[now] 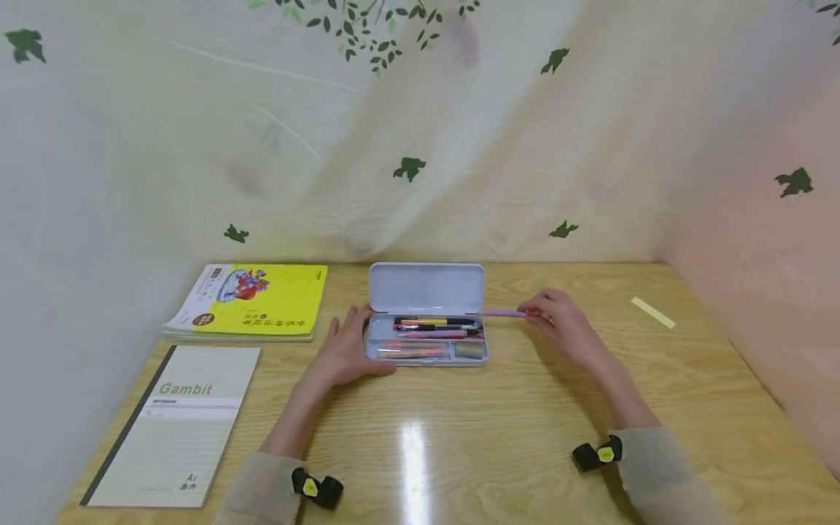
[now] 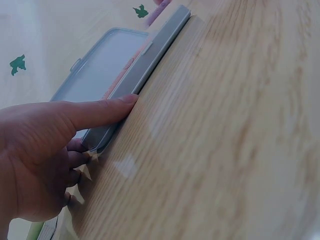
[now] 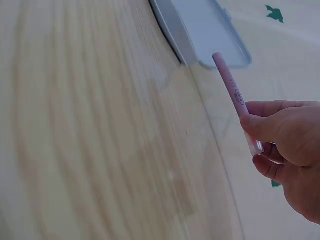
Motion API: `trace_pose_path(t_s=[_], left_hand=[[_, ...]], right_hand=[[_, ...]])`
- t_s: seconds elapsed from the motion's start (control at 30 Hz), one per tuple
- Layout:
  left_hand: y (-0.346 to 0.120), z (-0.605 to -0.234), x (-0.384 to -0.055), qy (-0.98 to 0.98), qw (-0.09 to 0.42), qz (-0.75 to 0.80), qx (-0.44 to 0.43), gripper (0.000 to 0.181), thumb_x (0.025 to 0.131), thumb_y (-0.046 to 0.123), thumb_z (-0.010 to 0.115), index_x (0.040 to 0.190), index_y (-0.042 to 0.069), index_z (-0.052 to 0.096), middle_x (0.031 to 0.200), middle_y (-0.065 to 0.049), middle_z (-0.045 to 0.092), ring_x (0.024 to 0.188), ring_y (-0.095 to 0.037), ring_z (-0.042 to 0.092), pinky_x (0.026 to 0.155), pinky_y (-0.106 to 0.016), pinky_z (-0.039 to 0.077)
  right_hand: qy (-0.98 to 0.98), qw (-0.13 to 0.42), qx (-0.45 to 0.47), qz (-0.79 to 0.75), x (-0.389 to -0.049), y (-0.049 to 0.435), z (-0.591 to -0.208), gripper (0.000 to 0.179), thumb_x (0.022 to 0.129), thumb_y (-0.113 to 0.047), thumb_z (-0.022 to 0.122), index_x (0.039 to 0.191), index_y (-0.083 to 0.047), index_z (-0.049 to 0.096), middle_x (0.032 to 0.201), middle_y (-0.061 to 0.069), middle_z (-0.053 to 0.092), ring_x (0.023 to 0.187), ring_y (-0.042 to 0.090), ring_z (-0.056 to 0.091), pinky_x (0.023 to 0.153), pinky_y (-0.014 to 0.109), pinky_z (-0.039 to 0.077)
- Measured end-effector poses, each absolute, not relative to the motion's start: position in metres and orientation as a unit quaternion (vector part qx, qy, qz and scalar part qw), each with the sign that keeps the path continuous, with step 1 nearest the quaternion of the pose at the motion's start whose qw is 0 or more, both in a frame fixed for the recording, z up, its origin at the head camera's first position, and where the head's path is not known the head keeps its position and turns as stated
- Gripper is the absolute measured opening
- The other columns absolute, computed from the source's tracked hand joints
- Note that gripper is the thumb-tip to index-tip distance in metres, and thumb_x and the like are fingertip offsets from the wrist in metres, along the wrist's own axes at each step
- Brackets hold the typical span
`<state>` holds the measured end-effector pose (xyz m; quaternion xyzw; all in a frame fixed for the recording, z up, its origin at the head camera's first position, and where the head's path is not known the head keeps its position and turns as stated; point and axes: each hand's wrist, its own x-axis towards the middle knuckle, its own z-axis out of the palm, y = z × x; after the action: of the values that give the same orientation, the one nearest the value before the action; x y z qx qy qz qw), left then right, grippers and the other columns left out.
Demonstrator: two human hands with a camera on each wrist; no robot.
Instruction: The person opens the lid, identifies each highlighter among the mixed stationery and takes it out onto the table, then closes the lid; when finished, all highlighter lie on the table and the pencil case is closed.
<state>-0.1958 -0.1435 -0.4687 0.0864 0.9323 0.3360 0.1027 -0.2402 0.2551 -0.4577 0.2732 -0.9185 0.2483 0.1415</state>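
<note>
A light blue pencil case [image 1: 426, 288] stands with its lid raised, near the back of the table. Inside it lie several pens [image 1: 433, 333], and a greyish block [image 1: 469, 351] fills the front right compartment. My left hand [image 1: 344, 350] holds the case by its left end; in the left wrist view the thumb [image 2: 107, 111] presses along the front wall and the other fingers sit round the corner. To the right of the case, my right hand [image 1: 558, 321] pinches a pinkish-purple pen [image 3: 230, 85] with a clear end between thumb and fingers. Its far tip points at the case.
At the back left lies a stack of books with a yellow cover [image 1: 289, 299]. A grey-white notebook [image 1: 177, 423] marked Gambit lies in front of it. On the right is a pale yellow strip [image 1: 652, 312]. A printed curtain [image 1: 459, 204] hangs behind the table.
</note>
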Motion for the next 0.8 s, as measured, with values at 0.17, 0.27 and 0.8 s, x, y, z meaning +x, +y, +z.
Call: trace_pose_path(t_s=[0.17,0.27,0.8], left_hand=[[-0.142,-0.467,-0.195,0.933,0.104,0.334,0.086,0.111,0.073,0.041,0.091,0.157,0.009,0.027,0.17,-0.019,0.025,0.162,-0.041,0.008,0.132,-0.06,-0.001],[-0.142,-0.467,-0.195,0.933,0.103,0.333,0.085,0.11,0.073,0.04,0.091,0.157,0.008,0.027,0.17,-0.019,0.025,0.162,-0.041,0.008,0.132,-0.06,-0.001],[-0.142,-0.47,-0.196,0.932,0.107,0.337,0.08,0.113,0.074,0.041,0.09,0.16,0.011,0.023,0.17,-0.019,0.025,0.162,-0.04,0.006,0.131,-0.06,-0.003]], right_hand=[[-0.923,0.138,0.26,0.247,-0.244,0.269,-0.458,0.019,0.087,0.007,0.075,0.103,-0.004,0.078,0.092,0.008,0.067,0.086,0.023,0.063,0.074,0.037,0.054],[-0.923,0.136,0.259,0.248,-0.247,0.272,-0.459,0.018,0.087,0.006,0.075,0.102,-0.004,0.077,0.093,0.009,0.068,0.086,0.023,0.063,0.073,0.037,0.053],[-0.926,0.11,0.26,0.25,-0.256,0.277,-0.463,0.018,0.088,0.005,0.075,0.102,-0.006,0.079,0.091,0.007,0.068,0.085,0.02,0.063,0.073,0.032,0.054]])
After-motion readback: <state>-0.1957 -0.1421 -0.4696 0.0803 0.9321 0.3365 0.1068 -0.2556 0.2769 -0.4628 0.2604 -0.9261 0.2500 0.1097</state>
